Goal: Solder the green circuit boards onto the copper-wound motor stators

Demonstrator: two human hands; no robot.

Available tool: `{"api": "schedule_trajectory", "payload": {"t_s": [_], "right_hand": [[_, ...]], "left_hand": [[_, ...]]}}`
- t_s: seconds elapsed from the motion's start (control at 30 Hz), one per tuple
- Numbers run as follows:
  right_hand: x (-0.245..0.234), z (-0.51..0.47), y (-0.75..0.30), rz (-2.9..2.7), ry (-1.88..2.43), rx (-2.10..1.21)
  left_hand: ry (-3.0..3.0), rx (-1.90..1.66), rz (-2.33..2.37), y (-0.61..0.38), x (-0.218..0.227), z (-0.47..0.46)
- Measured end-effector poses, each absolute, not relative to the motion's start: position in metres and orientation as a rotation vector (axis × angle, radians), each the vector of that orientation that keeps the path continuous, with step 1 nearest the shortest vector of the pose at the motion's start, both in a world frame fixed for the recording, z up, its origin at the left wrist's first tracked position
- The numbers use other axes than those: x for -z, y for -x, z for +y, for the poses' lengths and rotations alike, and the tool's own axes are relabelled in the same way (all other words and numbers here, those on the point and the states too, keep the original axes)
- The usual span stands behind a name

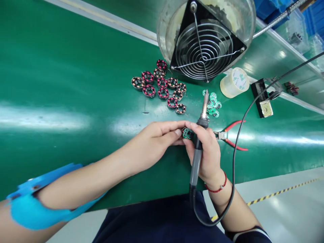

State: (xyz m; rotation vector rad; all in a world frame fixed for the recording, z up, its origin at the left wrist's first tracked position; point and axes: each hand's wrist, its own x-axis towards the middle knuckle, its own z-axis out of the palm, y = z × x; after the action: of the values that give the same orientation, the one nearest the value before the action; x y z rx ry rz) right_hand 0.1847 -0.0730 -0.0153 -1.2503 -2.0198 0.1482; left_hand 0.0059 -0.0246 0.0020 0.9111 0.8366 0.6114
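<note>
Between the fingertips of my left hand is a small round green circuit board, seemingly seated on a coil ring that the fingers partly hide. My right hand grips a soldering iron, its metal tip pointing up and away from the board. The right fingertips also meet the board's edge, close to the left ones. Just beyond the hands lie several wound motor stators with red or copper coils. Small green circuit boards lie in a loose pile behind the iron's tip.
Red-handled cutters lie right of my right hand. A fan with a wire guard stands at the back. Beside it are a tape roll and a black soldering stand. The iron's cable loops past my right wrist.
</note>
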Motion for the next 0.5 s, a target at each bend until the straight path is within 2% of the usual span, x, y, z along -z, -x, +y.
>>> {"api": "schedule_trajectory", "payload": {"t_s": [0.33, 0.5], "right_hand": [[0.0138, -0.078, -0.1802, -2.055, 1.251, -0.061], [0.015, -0.077, -0.1795, -2.053, 1.176, -0.123]], "left_hand": [[-0.964, -0.725, 0.987, -0.0099, -0.0089, -0.033], [-1.175, -0.771, 1.088, -0.0077, -0.0073, -0.0326]]}}
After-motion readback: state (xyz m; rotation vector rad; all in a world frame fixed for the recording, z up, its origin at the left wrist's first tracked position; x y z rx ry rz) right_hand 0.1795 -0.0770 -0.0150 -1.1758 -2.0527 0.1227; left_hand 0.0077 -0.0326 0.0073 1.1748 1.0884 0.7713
